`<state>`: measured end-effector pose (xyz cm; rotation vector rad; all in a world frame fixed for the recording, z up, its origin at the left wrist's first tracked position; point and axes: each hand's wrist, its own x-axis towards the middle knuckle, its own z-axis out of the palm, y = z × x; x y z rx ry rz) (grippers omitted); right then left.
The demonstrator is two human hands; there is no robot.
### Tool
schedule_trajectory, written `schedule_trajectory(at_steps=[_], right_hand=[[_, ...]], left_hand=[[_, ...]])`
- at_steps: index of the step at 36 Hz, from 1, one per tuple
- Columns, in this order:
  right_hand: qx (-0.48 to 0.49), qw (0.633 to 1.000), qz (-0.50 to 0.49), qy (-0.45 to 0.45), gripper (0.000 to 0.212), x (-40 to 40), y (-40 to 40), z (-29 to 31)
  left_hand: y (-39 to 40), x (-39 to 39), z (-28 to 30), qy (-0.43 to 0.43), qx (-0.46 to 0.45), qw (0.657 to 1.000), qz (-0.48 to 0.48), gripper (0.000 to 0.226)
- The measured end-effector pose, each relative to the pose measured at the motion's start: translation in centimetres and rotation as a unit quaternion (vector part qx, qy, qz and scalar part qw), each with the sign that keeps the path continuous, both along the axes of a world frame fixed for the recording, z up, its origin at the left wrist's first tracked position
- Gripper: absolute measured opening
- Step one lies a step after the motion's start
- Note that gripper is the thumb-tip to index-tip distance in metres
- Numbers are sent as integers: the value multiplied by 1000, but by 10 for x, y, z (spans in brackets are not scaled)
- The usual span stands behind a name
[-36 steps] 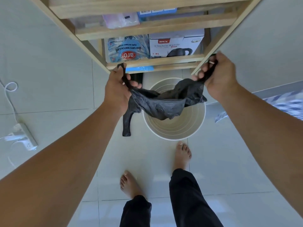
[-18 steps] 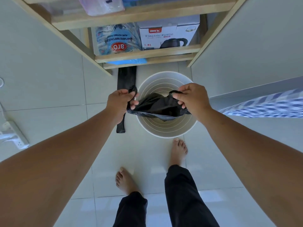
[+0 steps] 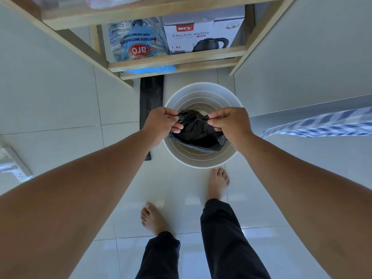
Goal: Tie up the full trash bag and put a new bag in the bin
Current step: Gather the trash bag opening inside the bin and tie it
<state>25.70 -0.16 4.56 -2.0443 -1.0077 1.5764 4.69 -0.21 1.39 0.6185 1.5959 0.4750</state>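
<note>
A round white bin [image 3: 201,161] stands on the tiled floor in front of my feet. A crumpled new black bag [image 3: 196,130] hangs inside its opening. My left hand [image 3: 161,122] pinches the bag's left edge and my right hand [image 3: 229,122] pinches its right edge, both just above the bin. The bag's mouth is only partly spread. No full trash bag is in view.
A flat black strip of folded bags [image 3: 151,97] lies on the floor left of the bin. A wooden shelf [image 3: 177,61] behind it holds a kettle box [image 3: 203,35] and a blue packet [image 3: 136,41]. A power strip [image 3: 14,166] lies far left; checked cloth [image 3: 322,125] is at right.
Both hands came down and closer together, lowering the black bag from above the bin into its opening. The view has tilted nearer to the bin.
</note>
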Motion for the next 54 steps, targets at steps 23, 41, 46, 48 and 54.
schedule_trajectory(at_steps=[23, 41, 46, 48, 54], right_hand=[[-37, 993, -25, 106, 21, -8, -10, -24], [-213, 948, -86, 221, 29, -24, -3, -21], [-182, 955, -101, 212, 13, -31, -4, -13], [-114, 981, -64, 140, 19, -31, -5, -12], [133, 968, 203, -63, 14, -39, -23, 1]], left_hand=[[2, 16, 1, 20, -93, 992, -86, 38], [-8, 28, 16, -62, -36, 989, -127, 23], [-8, 27, 13, -22, -40, 995, -93, 23], [-7, 26, 10, 4, -49, 996, -75, 17], [1, 24, 7, 16, -101, 995, -19, 13]])
